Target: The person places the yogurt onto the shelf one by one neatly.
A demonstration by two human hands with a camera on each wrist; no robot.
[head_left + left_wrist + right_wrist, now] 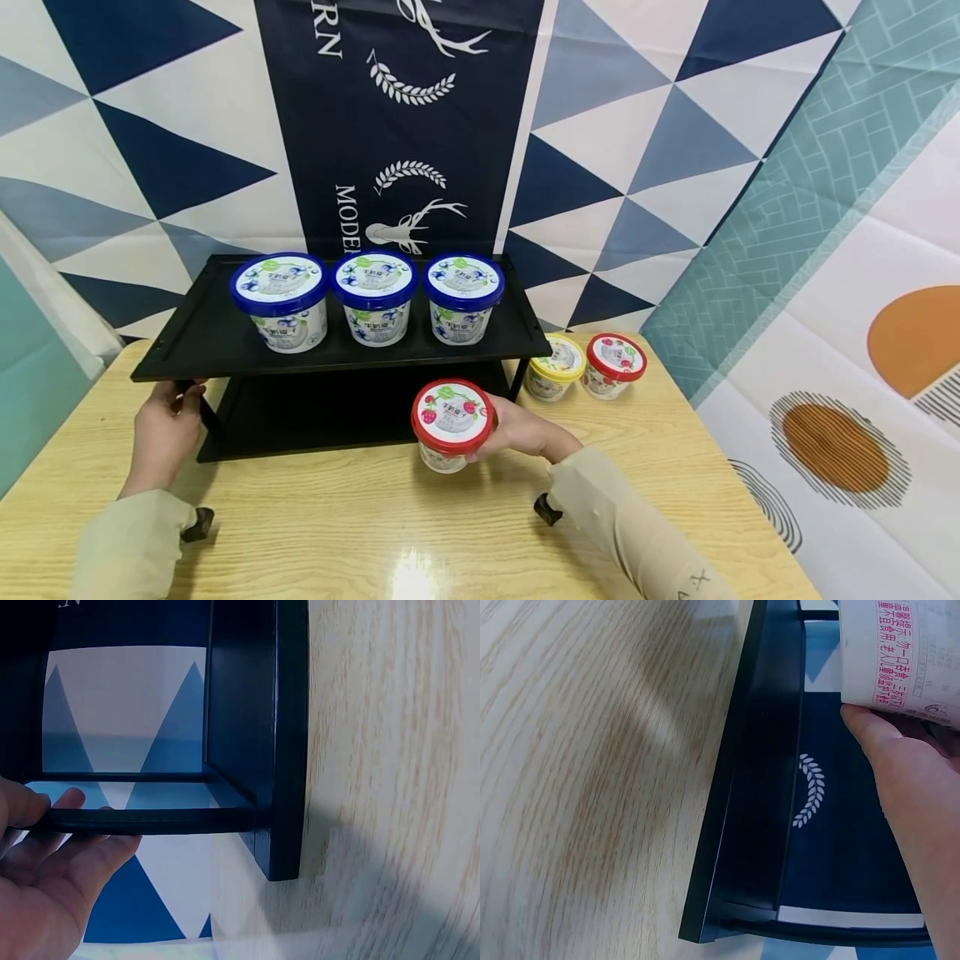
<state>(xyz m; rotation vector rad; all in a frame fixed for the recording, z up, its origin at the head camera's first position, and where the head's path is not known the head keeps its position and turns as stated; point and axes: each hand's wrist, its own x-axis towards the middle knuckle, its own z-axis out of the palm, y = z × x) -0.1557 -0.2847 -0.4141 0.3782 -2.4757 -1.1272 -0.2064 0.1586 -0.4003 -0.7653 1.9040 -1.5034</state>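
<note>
A red-lidded tub with strawberry pictures is gripped in my right hand, held in front of the lower shelf of a black two-tier rack. In the right wrist view the white side of that tub, with pink print, shows above the fingers. My left hand holds the rack's front left post, fingers and thumb about it; the left wrist view shows this post between thumb and fingers. Three blue-lidded tubs stand in a row on the upper shelf, the middle one among them.
Right of the rack, a yellow-lidded tub and another red-lidded tub stand side by side on the wooden table. A patterned cloth hangs behind the rack.
</note>
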